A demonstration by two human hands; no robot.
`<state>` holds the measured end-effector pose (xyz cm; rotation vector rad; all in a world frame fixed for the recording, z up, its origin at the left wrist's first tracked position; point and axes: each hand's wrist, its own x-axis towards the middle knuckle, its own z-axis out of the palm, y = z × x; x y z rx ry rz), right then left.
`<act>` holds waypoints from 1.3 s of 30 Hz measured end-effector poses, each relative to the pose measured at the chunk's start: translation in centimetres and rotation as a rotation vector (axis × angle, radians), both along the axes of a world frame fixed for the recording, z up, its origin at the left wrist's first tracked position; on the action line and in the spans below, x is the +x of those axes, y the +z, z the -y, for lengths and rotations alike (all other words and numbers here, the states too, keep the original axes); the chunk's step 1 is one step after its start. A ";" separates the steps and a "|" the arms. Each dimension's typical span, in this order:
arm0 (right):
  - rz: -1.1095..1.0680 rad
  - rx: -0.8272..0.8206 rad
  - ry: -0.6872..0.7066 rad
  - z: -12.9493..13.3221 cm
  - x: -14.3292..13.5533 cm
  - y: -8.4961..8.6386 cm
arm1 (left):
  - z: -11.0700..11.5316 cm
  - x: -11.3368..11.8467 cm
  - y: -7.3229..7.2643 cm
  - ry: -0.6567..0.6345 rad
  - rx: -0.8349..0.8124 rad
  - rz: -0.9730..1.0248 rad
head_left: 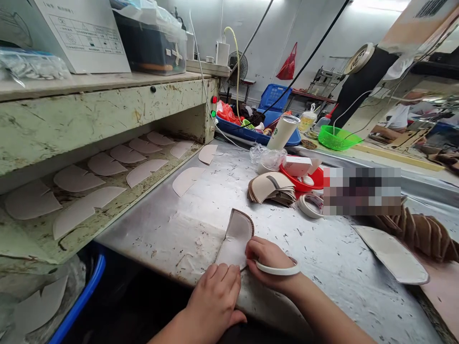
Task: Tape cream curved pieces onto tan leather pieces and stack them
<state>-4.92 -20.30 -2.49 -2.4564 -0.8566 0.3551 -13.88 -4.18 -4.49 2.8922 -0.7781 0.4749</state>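
Note:
A pale, leather-like piece [234,239] with a rounded top corner and a darker brown edge lies at the front of the metal worktop. My left hand [217,291] is closed over its lower end, the fingers side by side on top and the thumb lower down by the table edge. Along the right edge of the piece, my right hand [267,258] is closed with curled fingers pressed against it; whatever else those fingers cover is hidden. A white ring-shaped band [278,270] sits around the right wrist. Beyond the hands stands a stack of similar rounded pieces [270,187].
Several notched pale pieces [139,173] lie on the green shelf at left, others on the worktop [158,229]. Behind are a tape roll [309,206], red basket [319,179] and white tumbler [283,133]. Brown pleated pieces [426,231] and a flat pale panel [392,254] lie right.

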 end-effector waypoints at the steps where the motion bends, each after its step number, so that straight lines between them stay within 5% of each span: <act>1: -0.012 -0.007 0.011 0.0 0.2 0.0 | 0.0 0.1 -0.1 -0.009 -0.015 -0.023; 15: 0.037 -0.121 0.089 0.4 2.7 0.5 | 0.6 1.2 -0.8 -0.025 -0.028 -0.106; 20: 0.235 -0.237 0.226 -0.1 0.6 1.1 | -0.4 0.6 -0.2 0.004 0.022 0.129; 25: 0.260 -0.109 0.102 0.6 -1.9 0.1 | 0.1 0.1 -0.3 0.019 0.038 0.063; 31: 0.266 0.079 -0.006 1.8 -1.6 -1.6 | 0.7 0.0 -0.6 0.001 0.083 0.065; 39: 0.368 -0.021 0.014 2.4 -1.8 -1.6 | 1.6 0.9 -0.4 -0.030 0.029 0.124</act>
